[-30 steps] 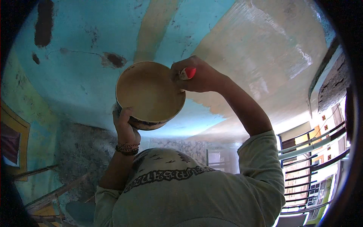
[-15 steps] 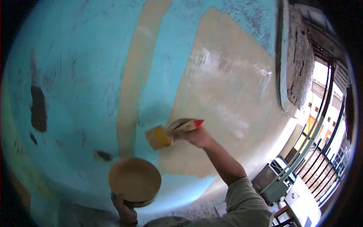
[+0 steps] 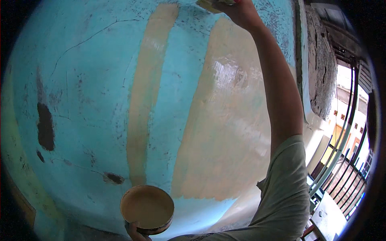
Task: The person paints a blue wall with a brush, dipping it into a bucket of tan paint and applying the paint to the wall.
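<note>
My left hand (image 3: 136, 231) grips the rim of a round tub of beige paint (image 3: 147, 208) at the bottom, its thumb over the near edge. My right arm is stretched far up, and at the top edge my right hand (image 3: 241, 13) is closed round a wide paintbrush (image 3: 210, 5), partly cut off by the picture's edge. The brush is at the turquoise wall (image 3: 96, 88), above the gap between two beige painted areas; whether its bristles touch is hard to tell. A narrow beige stripe (image 3: 145, 96) runs down the wall, left of a large, partly glossy beige patch (image 3: 225, 120).
Dark bare spots (image 3: 45, 126) and fine cracks mark the wall at left. On the right stand a rough post (image 3: 320, 60), a pale pipe (image 3: 334, 154) and dark metal railings (image 3: 354, 176). A light-topped table (image 3: 329, 215) is at lower right.
My right hand has carried the paintbrush from just above the tub up to the top of the wall, straightening the arm. The tub sits slightly lower in view, still in my left hand.
</note>
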{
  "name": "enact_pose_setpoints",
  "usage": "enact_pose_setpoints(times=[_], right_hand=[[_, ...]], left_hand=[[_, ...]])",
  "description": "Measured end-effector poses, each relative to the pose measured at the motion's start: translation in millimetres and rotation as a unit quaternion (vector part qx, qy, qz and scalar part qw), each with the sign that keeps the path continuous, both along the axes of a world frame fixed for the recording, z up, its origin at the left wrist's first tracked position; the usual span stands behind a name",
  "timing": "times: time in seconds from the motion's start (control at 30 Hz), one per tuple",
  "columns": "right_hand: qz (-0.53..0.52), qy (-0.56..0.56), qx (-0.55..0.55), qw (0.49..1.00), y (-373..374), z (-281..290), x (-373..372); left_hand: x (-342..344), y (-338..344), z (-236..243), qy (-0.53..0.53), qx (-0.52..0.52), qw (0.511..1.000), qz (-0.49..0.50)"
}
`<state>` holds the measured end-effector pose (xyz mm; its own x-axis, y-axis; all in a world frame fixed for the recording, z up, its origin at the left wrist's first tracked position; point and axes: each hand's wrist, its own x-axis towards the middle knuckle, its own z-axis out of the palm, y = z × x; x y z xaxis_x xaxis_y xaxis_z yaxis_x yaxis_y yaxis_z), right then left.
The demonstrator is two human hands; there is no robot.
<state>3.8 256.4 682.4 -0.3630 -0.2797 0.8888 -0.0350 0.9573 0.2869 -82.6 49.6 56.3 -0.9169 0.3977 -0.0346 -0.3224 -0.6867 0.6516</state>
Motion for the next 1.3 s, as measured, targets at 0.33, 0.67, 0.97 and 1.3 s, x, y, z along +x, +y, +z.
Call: enact_pose_setpoints(times=[0.33, 0.67, 0.97, 1.3], right_hand=[[-0.094, -0.079, 0.173, 0.977, 32, -53, -1], [-0.082, -0.071, 0.101, 0.989, 45, -30, 13], [0.012, -0.152, 0.121, 0.981, 14, -19, -11], [-0.189, -0.089, 0.173, 0.963, -3, -7, -40]], left_hand=[[8, 1, 1, -0.004, 0.004, 1.0, 0.014], [17, 3, -4, 0.448, -0.219, 0.843, 0.202], [28, 9, 1, 0.019, 0.036, 0.999, -0.017], [38, -1, -5, -0.02, 0.034, 0.999, 0.015]])
